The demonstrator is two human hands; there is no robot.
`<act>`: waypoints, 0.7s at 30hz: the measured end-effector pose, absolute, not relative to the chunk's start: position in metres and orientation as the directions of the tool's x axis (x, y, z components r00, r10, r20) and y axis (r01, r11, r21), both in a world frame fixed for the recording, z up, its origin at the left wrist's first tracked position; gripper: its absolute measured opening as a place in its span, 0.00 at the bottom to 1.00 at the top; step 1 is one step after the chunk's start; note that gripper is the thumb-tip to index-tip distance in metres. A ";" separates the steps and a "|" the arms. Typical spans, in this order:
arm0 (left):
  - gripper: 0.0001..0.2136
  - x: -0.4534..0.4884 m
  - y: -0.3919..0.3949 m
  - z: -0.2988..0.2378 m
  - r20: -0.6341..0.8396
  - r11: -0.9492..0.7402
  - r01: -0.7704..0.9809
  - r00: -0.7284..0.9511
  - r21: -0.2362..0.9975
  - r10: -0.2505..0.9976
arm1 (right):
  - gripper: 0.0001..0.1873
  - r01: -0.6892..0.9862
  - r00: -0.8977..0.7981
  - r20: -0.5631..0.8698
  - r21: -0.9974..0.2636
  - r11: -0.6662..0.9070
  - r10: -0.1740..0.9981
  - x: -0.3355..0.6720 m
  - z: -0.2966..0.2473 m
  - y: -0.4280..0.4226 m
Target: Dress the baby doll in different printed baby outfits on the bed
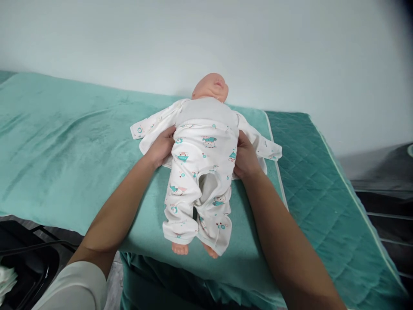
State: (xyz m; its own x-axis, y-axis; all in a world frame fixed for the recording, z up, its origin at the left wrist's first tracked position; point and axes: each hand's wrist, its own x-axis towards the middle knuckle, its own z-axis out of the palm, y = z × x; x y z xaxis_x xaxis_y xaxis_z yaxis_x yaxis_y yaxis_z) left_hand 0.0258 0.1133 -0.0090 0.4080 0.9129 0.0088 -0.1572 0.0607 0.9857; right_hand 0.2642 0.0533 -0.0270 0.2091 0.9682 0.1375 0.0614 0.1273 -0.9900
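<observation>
A baby doll (211,88) lies on its back, with its head near the wall and its bare feet toward me. It wears white printed open-crotch baby pants (203,150), pulled up high over the plain white top on its belly. A printed white baby jacket (159,118) lies spread open beneath it, with the sleeves out to both sides. At the pants' left side, my left hand (161,146) is closed on the fabric near the waist. On the opposite side my right hand (246,156) grips the pants likewise. Most fingertips of both hands are hidden behind the cloth and the doll's body.
The bed carries a smooth green cover (71,155) and a darker quilted one (319,193) at right. A white wall (161,43) rises behind. Lower left stands a black container (32,262); a dark rack (387,219) is at far right.
</observation>
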 end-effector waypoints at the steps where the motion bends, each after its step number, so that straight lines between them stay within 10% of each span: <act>1: 0.20 0.025 0.114 -0.009 0.001 0.068 -0.154 0.407 0.986 0.913 | 0.23 0.053 0.209 0.140 -0.990 0.132 0.968 0.264 -0.026 0.053; 21: 0.19 0.013 0.116 -0.004 -0.025 0.052 -0.044 0.473 0.998 0.881 | 0.15 0.053 0.110 0.100 -0.994 0.094 0.989 0.279 -0.029 0.052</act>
State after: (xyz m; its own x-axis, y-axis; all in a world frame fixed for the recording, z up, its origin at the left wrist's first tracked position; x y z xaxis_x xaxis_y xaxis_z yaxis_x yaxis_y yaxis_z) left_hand 0.0132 0.1164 -0.0039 0.4728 0.8808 -0.0247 -0.0443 0.0518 0.9977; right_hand 0.2790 0.0516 -0.0286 0.1099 0.9889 0.0997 0.0530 0.0943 -0.9941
